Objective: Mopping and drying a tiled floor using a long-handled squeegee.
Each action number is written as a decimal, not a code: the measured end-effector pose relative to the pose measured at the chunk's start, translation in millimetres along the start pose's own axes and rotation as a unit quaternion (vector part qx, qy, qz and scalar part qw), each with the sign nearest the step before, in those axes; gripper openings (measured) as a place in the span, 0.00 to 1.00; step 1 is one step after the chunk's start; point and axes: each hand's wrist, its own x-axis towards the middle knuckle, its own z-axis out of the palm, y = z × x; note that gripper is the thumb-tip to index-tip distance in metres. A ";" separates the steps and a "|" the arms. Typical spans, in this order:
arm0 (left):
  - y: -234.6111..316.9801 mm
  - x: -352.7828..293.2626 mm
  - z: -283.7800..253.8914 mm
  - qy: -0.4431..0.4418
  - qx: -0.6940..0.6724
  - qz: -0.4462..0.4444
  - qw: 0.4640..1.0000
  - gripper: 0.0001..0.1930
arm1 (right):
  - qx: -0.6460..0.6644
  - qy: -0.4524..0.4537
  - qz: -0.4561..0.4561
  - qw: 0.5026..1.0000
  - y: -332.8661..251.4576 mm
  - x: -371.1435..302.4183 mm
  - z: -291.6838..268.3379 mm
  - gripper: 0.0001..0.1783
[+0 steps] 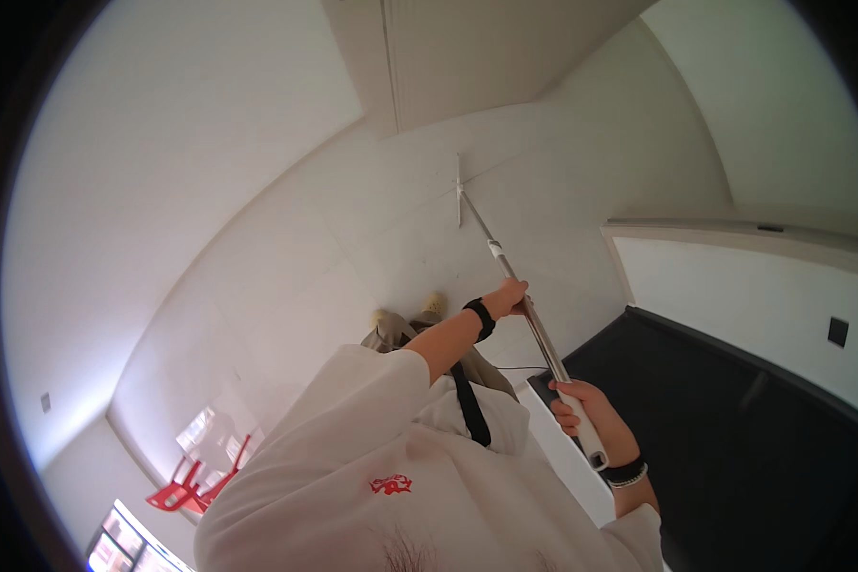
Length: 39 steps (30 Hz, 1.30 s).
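A floor squeegee (534,324) slants across the view, with a long metal pole, a white grip end and a thin white head (459,191). That head lies on the pale floor ahead of my feet. My left hand (511,296), with a black watch on the wrist, is closed round the middle of the pole. Lower down, my right hand (586,415) wraps the white grip near its end; a dark band and a beaded bracelet circle that wrist. Both hands are on the same pole, the left one farther out.
A large black flat surface (734,458) lies close on my right, bordered by a low white wall (734,286). A beige panel (486,57) stands ahead, and a white wall (181,124) runs along the left. Behind at lower left are a red chair (186,491) and a window (124,543).
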 end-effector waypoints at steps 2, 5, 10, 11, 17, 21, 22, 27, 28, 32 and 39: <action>12.2 -8.8 -13.9 -0.021 0.044 0.004 0.999 0.13 | 0.036 -0.024 -0.023 0.999 11.0 10.5 2.7 0.08; 33.8 -40.1 -44.6 -0.129 0.124 -0.027 0.984 0.16 | 0.120 -0.059 -0.055 0.989 25.9 15.7 7.3 0.08; 60.4 -59.8 -95.9 -0.102 0.096 -0.079 0.987 0.16 | 0.229 -0.082 -0.070 0.968 29.5 19.1 3.6 0.09; 63.2 -60.9 -101.0 -0.099 0.116 -0.096 0.984 0.16 | 0.229 -0.085 -0.063 0.968 30.3 17.0 -0.3 0.08; 128.0 -113.6 -166.4 0.007 0.253 -0.117 0.960 0.15 | 0.327 -0.044 -0.095 0.939 21.0 -26.5 65.5 0.10; 208.9 -115.5 -236.1 0.204 0.480 -0.119 0.845 0.14 | 0.396 -0.039 -0.083 0.914 31.5 -28.8 103.7 0.09; 227.9 -122.5 -252.8 0.218 0.519 -0.087 0.822 0.13 | 0.434 -0.056 -0.101 0.894 39.8 -29.8 110.1 0.09; 269.0 -125.9 -268.6 0.197 0.594 0.037 0.779 0.13 | 0.635 -0.178 -0.165 0.734 109.2 38.9 133.0 0.08; 249.7 -116.7 -267.4 0.170 0.594 0.073 0.783 0.13 | 0.654 -0.199 -0.178 0.708 133.0 46.5 127.9 0.08; 252.0 -98.8 -245.1 0.083 0.615 0.144 0.771 0.12 | 0.679 -0.216 -0.236 0.661 184.6 78.3 166.6 0.09; 120.1 -57.3 -181.9 -0.110 0.610 0.167 0.767 0.12 | 0.737 -0.199 -0.226 0.605 250.7 136.8 162.7 0.08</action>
